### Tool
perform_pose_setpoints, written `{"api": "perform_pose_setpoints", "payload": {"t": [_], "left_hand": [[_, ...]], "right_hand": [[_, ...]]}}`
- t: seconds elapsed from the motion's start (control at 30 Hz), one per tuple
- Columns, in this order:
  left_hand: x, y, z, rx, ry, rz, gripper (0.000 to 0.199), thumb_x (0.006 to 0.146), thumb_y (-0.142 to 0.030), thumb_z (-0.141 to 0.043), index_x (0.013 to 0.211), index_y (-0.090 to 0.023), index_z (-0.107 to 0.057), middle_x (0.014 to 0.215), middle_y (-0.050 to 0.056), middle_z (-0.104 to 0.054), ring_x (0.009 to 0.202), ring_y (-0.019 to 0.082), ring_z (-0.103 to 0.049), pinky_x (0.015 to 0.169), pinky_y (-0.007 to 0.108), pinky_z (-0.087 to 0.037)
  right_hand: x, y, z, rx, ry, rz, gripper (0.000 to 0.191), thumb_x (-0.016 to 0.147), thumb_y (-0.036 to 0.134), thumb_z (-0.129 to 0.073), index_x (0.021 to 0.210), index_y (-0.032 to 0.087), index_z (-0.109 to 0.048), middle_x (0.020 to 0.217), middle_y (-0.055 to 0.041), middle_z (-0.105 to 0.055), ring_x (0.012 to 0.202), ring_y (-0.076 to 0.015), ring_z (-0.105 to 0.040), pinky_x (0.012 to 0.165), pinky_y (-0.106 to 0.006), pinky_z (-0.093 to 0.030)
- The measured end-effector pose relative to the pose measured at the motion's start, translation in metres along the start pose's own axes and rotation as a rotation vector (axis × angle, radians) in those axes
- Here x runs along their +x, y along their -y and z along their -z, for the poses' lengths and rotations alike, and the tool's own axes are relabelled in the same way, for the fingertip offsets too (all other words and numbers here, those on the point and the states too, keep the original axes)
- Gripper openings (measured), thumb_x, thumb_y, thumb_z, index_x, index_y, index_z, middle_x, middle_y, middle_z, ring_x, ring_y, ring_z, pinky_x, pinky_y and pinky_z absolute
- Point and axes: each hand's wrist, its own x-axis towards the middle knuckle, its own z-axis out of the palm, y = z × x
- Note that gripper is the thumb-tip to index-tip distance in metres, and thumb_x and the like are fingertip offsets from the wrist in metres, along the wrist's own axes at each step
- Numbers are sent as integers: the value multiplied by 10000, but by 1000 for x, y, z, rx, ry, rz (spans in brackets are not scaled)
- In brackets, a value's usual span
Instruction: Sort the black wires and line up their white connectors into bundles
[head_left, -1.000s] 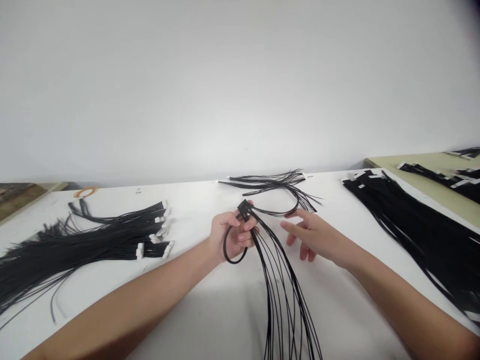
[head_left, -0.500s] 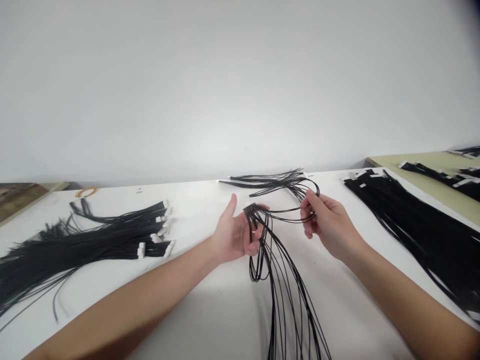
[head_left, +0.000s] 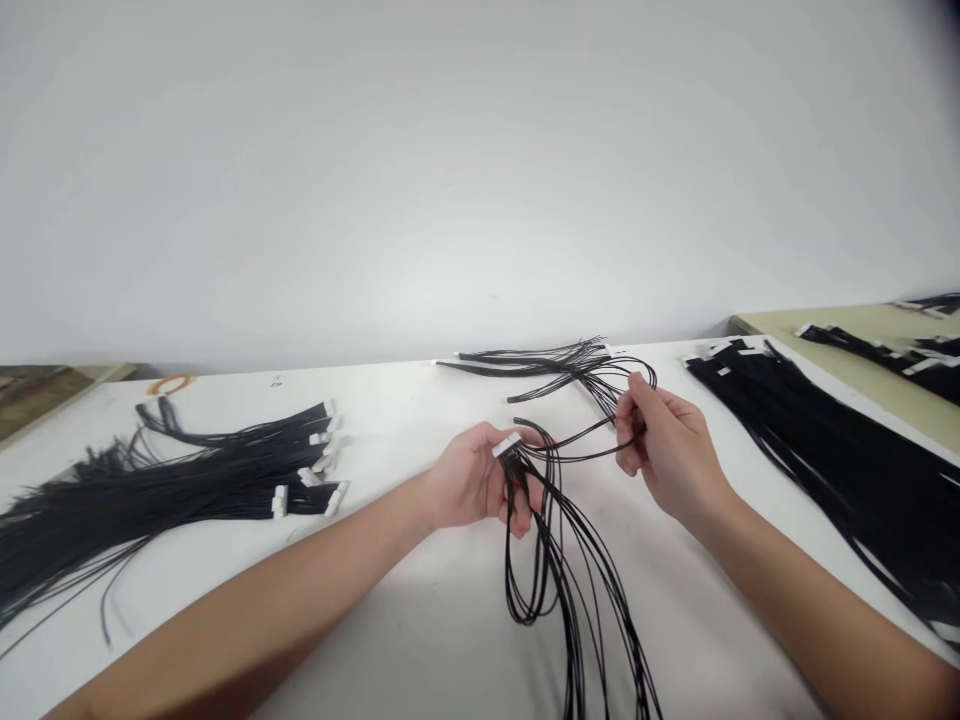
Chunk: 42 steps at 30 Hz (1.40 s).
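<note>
A wire harness with a white connector (head_left: 507, 446) and many thin black wires (head_left: 574, 560) is in front of me. My left hand (head_left: 480, 480) is closed around the connector end, thumb against the white housing. Some wires loop below its fingers, and the long ones hang toward the lower edge of the view. My right hand (head_left: 660, 435) pinches a few black wires that run across from the connector and curve up over the fingertips. Behind both hands, another small group of black wires (head_left: 525, 362) with white ends lies on the white table.
A thick pile of black wires (head_left: 187, 480) with white connectors lies at the left, near an orange ring (head_left: 171, 384). Another large bundle (head_left: 825, 470) covers the right side. Beyond it, more bundles rest on a yellowish surface (head_left: 810, 318). A pale wall stands behind.
My left thumb has come down onto the connector, which has turned so its white face shows. My right hand has moved slightly right with the wires. The wire loops hang lower.
</note>
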Motion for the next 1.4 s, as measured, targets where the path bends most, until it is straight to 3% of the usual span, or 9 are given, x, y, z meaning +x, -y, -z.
{"api": "perform_pose_setpoints", "payload": {"t": [0.2, 0.33, 0.43, 0.57, 0.7, 0.87, 1.13, 1.27, 1.4], "left_hand": [[-2, -2, -1, 69, 103, 23, 512, 680, -315, -375, 1162, -151, -428, 732, 130, -685, 615, 310, -662, 637, 431, -466], [-5, -3, -5, 81, 126, 26, 463, 708, -306, -382, 1130, -142, -477, 720, 140, -676, 629, 315, -660, 621, 430, -471], [-6, -2, -7, 90, 48, 31, 504, 818, -501, -331, 1175, -172, -467, 679, 111, -657, 627, 296, -657, 618, 433, -488], [-6, 1, -9, 134, -38, 19, 688, 791, -714, -244, 1258, -233, -398, 629, 68, -636, 552, 239, -646, 543, 351, -501], [-3, 4, -11, 106, -121, -29, 729, 782, -729, -234, 1342, -264, -281, 592, 35, -621, 513, 210, -635, 541, 351, -520], [0, 7, -13, 65, -266, -195, 659, 815, -685, -258, 1370, -344, -162, 589, -10, -606, 479, 183, -619, 510, 343, -528], [4, 11, -13, -16, -335, -266, 478, 819, -639, -353, 1119, -267, -371, 533, -20, -582, 365, 159, -549, 429, 300, -497], [7, 10, -10, -135, -413, -329, 410, 837, -609, -358, 1035, -252, -401, 504, -38, -554, 319, 122, -483, 418, 262, -469], [8, 8, -9, -200, -468, -364, 369, 855, -589, -342, 991, -251, -406, 499, -43, -540, 321, 102, -464, 413, 233, -456]], "right_hand": [[-2, -2, 0, -239, -6, 77, 471, 784, 605, -517, 605, 169, -510, 436, 35, -433, 317, -76, -387, 325, -208, -302], [-4, -2, 2, -432, -41, 145, 492, 809, 591, -488, 554, 170, -481, 417, 22, -426, 364, -76, -378, 361, -200, -291], [-4, -2, 3, -502, -54, 175, 504, 816, 592, -473, 541, 170, -486, 425, 11, -439, 404, -85, -392, 391, -205, -315], [-1, -3, 4, -407, 9, 97, 478, 800, 587, -506, 567, 169, -512, 453, 11, -469, 410, -88, -419, 399, -208, -358], [1, -2, 2, -228, 71, 25, 456, 792, 562, -534, 568, 166, -509, 453, 18, -475, 379, -87, -439, 391, -213, -376], [0, -1, 1, -257, 61, 75, 485, 809, 562, -511, 549, 152, -514, 469, 1, -500, 388, -80, -465, 389, -197, -371], [3, -3, 0, -222, 118, -16, 418, 801, 592, -501, 817, 182, -584, 572, 11, -524, 458, -105, -493, 407, -227, -443], [1, 0, 1, -240, 231, -56, 393, 771, 552, -576, 973, 217, -544, 707, 13, -570, 477, -101, -534, 469, -253, -489], [-2, -5, -1, -272, 384, -211, 431, 725, 494, -657, 1035, 226, -523, 782, 9, -574, 535, -104, -546, 507, -279, -519]]}}
